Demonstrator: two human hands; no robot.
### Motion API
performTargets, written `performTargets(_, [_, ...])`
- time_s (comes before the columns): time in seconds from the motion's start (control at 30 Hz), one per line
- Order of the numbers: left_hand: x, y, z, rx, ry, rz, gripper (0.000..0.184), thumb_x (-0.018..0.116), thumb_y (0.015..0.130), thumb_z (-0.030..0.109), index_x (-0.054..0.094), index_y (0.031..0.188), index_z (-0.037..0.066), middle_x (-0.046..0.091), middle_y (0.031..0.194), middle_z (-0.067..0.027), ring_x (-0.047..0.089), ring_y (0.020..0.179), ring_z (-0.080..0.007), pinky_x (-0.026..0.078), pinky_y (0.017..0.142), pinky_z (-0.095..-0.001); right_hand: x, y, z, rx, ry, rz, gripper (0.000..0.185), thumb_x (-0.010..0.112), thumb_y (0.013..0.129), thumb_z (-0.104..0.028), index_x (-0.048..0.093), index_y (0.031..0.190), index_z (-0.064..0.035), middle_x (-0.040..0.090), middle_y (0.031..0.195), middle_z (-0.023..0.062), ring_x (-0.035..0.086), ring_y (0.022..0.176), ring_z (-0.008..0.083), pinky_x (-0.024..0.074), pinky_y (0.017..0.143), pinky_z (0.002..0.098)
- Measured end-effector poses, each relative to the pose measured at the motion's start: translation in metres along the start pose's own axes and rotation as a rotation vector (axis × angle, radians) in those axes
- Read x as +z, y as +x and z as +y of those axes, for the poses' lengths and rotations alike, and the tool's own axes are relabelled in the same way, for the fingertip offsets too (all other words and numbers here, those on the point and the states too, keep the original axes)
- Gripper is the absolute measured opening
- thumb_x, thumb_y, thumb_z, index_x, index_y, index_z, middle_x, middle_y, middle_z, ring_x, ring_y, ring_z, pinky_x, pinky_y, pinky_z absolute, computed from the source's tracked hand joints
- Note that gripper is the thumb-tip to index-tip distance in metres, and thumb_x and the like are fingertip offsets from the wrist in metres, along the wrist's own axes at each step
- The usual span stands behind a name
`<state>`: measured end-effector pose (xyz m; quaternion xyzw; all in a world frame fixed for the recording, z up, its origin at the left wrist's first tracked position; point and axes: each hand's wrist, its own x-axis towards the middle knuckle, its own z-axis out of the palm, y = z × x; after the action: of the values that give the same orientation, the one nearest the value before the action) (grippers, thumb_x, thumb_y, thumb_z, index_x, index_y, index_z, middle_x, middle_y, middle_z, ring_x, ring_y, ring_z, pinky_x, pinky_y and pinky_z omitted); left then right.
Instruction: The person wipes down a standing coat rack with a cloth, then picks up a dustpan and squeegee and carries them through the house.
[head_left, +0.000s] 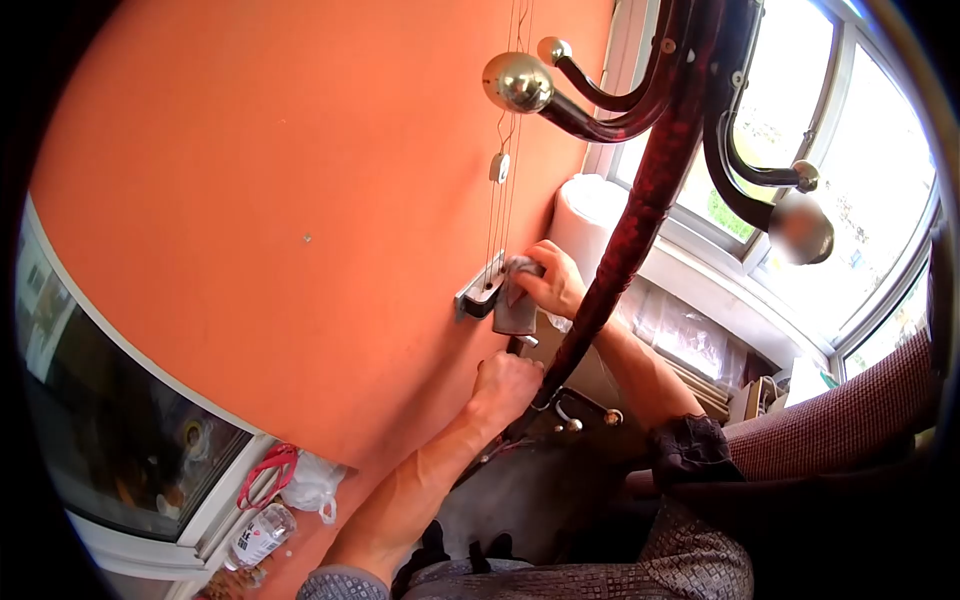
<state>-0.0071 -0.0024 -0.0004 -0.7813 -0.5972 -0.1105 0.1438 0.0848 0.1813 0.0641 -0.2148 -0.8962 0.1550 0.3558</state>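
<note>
My right hand (552, 282) pinches a crumpled grey cloth (522, 266) against a wall-mounted hand-crank winch. The winch's pulley block (485, 290) is fixed to the orange wall, and thin wires (495, 225) rise from it. Below the cloth shows the winch's grey housing (515, 318). My left hand (508, 385) is closed in a fist just under the housing, around what looks like the crank handle (516, 346). Its grip is partly hidden, close to the pole of a dark red coat stand (640, 220).
Curved hooks with a metal ball (518, 82) jut out above my hands. Right of the stand are a white roll (588, 205), a window (780, 110) and a brown upholstered back (840, 410). Lower left, a plastic bottle (262, 535) and a white bag (315, 485) lie by a window frame.
</note>
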Motion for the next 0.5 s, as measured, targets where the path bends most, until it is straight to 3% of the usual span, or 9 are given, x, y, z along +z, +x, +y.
performTargets(0.03, [0.001,0.000,0.001,0.009,0.011,-0.004,0.011,0.067,0.089,0.020,0.075,0.084,0.016,0.073,0.071,-0.0027,0.076,0.070,-0.0215,0.058,0.056,-0.0374,0.006,0.002,0.007,0.226,0.197,0.013,0.022,0.073,0.086,-0.014,0.073,0.102,0.0021,0.071,0.099,0.0164,0.072,0.090,0.0273,0.0574,0.078,0.0373])
performTargets(0.1, [0.000,0.002,0.002,0.023,0.024,-0.004,0.011,0.067,0.090,0.021,0.075,0.084,0.016,0.073,0.070,-0.0031,0.075,0.069,-0.0221,0.058,0.055,-0.0379,0.000,-0.002,0.009,0.476,0.382,0.017,0.029,0.072,0.093,-0.023,0.069,0.099,0.0058,0.073,0.097,0.0186,0.072,0.083,0.0211,0.0566,0.074,0.0361])
performTargets(0.2, [-0.006,0.002,0.005,-0.039,-0.040,-0.086,0.011,0.068,0.091,0.024,0.075,0.086,0.017,0.073,0.071,-0.0033,0.075,0.069,-0.0224,0.058,0.055,-0.0379,-0.004,-0.006,-0.010,0.376,0.558,0.197,0.026,0.072,0.095,-0.020,0.068,0.100,0.0046,0.072,0.094,0.0138,0.072,0.080,0.0200,0.0564,0.071,0.0359])
performTargets(0.23, [-0.004,0.002,0.004,-0.044,-0.035,-0.059,0.012,0.069,0.091,0.027,0.075,0.086,0.018,0.073,0.071,-0.0029,0.076,0.070,-0.0222,0.058,0.055,-0.0380,0.003,-0.006,0.008,0.364,0.634,0.239,0.033,0.071,0.096,-0.015,0.060,0.123,0.0023,0.073,0.094,0.0113,0.073,0.083,0.0198,0.0590,0.075,0.0349])
performTargets(0.3, [-0.001,0.001,0.003,-0.049,-0.029,-0.032,0.013,0.071,0.090,0.029,0.075,0.086,0.018,0.073,0.072,-0.0025,0.076,0.071,-0.0220,0.058,0.055,-0.0380,-0.001,-0.012,0.045,0.394,0.539,0.354,0.037,0.073,0.096,-0.017,0.060,0.124,0.0024,0.072,0.095,0.0114,0.072,0.086,0.0198,0.0591,0.077,0.0371])
performTargets(0.4, [-0.001,0.002,0.003,-0.009,0.010,-0.042,0.015,0.074,0.088,0.033,0.075,0.086,0.018,0.074,0.073,-0.0016,0.076,0.073,-0.0211,0.058,0.056,-0.0375,-0.045,-0.022,-0.008,0.521,0.725,0.511,0.031,0.069,0.097,-0.021,0.062,0.117,0.0015,0.071,0.096,0.0111,0.069,0.089,0.0215,0.0585,0.084,0.0422])
performTargets(0.47, [-0.001,0.004,0.002,0.003,0.022,-0.079,0.017,0.075,0.088,0.035,0.075,0.086,0.018,0.074,0.074,-0.0009,0.076,0.075,-0.0203,0.058,0.057,-0.0369,-0.066,-0.041,0.016,0.620,1.758,0.560,0.019,0.056,0.102,-0.018,0.067,0.103,-0.0022,0.071,0.099,0.0123,0.070,0.096,0.0258,0.0584,0.087,0.0415])
performTargets(0.5, [-0.001,0.004,0.003,0.006,0.018,-0.078,0.017,0.075,0.088,0.035,0.075,0.086,0.018,0.074,0.074,-0.0009,0.076,0.075,-0.0203,0.058,0.057,-0.0369,-0.078,-0.048,0.001,0.596,1.763,0.648,0.018,0.054,0.102,-0.015,0.066,0.106,-0.0011,0.070,0.103,0.0134,0.070,0.099,0.0266,0.0586,0.089,0.0430])
